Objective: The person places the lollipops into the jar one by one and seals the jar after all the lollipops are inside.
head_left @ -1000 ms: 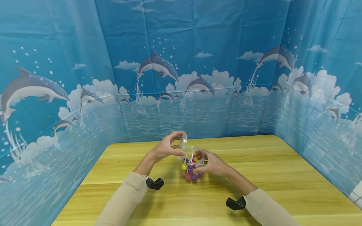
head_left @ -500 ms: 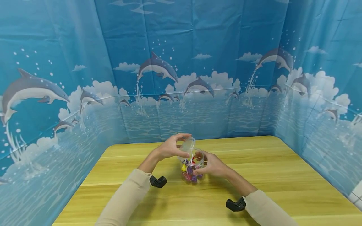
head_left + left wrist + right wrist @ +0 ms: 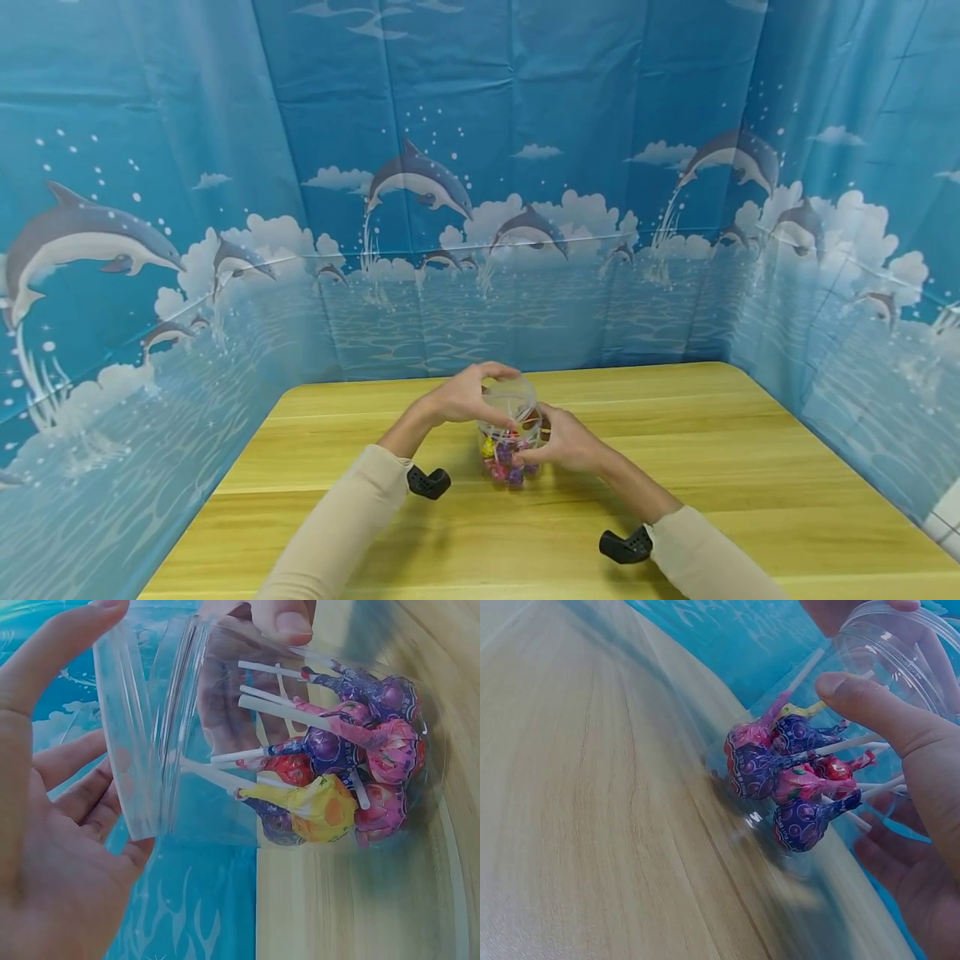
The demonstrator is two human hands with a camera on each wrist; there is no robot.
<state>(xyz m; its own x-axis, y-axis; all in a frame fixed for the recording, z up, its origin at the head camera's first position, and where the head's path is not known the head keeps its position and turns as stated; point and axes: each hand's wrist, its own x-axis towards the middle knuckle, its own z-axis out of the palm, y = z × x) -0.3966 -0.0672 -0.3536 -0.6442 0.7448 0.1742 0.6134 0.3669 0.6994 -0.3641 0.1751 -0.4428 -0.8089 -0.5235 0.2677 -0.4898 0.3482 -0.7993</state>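
Note:
A clear plastic jar [image 3: 497, 475] of wrapped lollipops stands on the table in the head view. Inside it several purple, pink, red and yellow lollipops [image 3: 390, 750] lie with white sticks toward the mouth. My left hand [image 3: 467, 397] grips the clear lid [image 3: 129, 742] by its edge, thumb on the near side and fingers round the far side. The lid is tilted at the jar's mouth, its rim right at the threaded neck. My right hand [image 3: 567, 440] holds the jar's side, the thumb [image 3: 847, 694] on the near wall and the fingers behind it.
The wooden table [image 3: 675, 467] spreads around the jar. A blue curtain [image 3: 570, 317] printed with dolphins hangs behind and on both sides. A black wrist mount [image 3: 429, 482] sits at the left sleeve, and another black wrist mount [image 3: 626, 544] at the right.
My left hand has moved right and slightly down, bringing the lid from upright beside the jar to over its mouth. The right hand stays on the jar.

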